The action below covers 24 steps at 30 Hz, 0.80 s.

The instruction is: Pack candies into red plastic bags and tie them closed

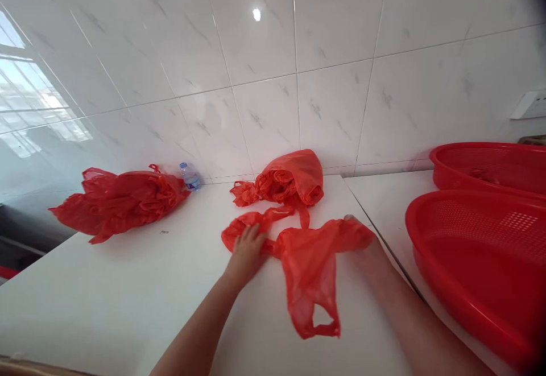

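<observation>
1. From where I stand, a crumpled, thin red plastic carrier bag (307,259) lies on the smooth white tabletop (170,285), between the person's two bare hands, its cut-out handle loop (324,325) pointing toward the person.
2. The left hand (247,249) rests on red film at the bag's left side, back of the hand up, fingers slightly apart; I cannot tell whether the thumb pinches anything.
3. The right hand (367,256) is mostly covered by the bag's right side, with a little skin showing past the film's far edge; I cannot tell how its fingers stand.
4. Beyond the bag, a bulky rounded bundle of red plastic bags (294,174) sits near the wall, and a red strip runs from it down toward the bag.
5. Off to the left lies a long, loose heap of red plastic bags (128,202), with a small clear plastic bottle with a blue cap (190,178) upright just beside its right end.
6. Right of the dark seam, a wide red perforated plastic basket (469,245) stands in front of a second, similar red basket (478,162).
7. Behind everything rises a glossy white tiled wall with grey veins (333,17).
</observation>
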Each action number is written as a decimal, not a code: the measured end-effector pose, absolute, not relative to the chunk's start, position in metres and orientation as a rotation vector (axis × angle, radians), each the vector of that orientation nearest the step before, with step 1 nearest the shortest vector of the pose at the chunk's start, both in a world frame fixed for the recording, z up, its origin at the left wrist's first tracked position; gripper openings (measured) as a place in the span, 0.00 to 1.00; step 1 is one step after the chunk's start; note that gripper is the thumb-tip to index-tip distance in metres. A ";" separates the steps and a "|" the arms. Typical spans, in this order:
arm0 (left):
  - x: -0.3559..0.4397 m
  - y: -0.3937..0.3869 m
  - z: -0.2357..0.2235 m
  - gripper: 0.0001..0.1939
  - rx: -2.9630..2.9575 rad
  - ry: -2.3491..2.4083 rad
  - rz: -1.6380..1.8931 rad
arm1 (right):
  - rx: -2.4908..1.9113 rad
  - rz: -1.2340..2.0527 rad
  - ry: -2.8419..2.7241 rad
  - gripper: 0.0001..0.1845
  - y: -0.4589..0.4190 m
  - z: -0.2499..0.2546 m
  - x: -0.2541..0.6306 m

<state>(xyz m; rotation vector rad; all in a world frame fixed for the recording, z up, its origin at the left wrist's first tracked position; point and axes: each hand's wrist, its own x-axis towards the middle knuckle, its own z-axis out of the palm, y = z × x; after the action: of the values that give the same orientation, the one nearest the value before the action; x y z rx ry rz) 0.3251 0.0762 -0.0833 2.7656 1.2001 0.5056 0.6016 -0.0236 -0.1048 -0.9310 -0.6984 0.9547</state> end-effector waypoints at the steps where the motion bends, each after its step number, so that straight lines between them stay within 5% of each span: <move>1: 0.326 0.082 -0.079 0.22 2.741 1.275 0.644 | -0.903 0.989 -0.663 0.11 -0.023 -0.105 0.601; 5: 0.329 0.069 -0.044 0.15 2.372 1.220 1.081 | -0.793 1.118 -0.551 0.08 -0.021 -0.102 0.598; 8: 0.335 0.030 -0.018 0.11 2.263 1.051 1.057 | -0.836 1.089 -0.600 0.06 -0.022 -0.096 0.592; 13: 0.347 -0.006 -0.028 0.33 2.599 0.909 0.689 | -0.942 1.041 -0.720 0.09 -0.023 -0.092 0.585; 15: 0.346 0.000 -0.041 0.30 2.660 1.044 0.597 | -1.004 0.972 -0.777 0.09 -0.023 -0.093 0.587; 24: 0.328 0.023 -0.035 0.07 2.026 1.322 0.667 | -1.498 -0.203 -1.209 0.13 -0.037 -0.068 0.565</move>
<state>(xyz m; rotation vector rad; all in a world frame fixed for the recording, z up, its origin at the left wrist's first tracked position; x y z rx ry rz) 0.3282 0.0228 -0.0354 2.0258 1.3224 0.6666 0.5650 -0.0373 -0.0679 -1.4982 -1.2089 -0.2032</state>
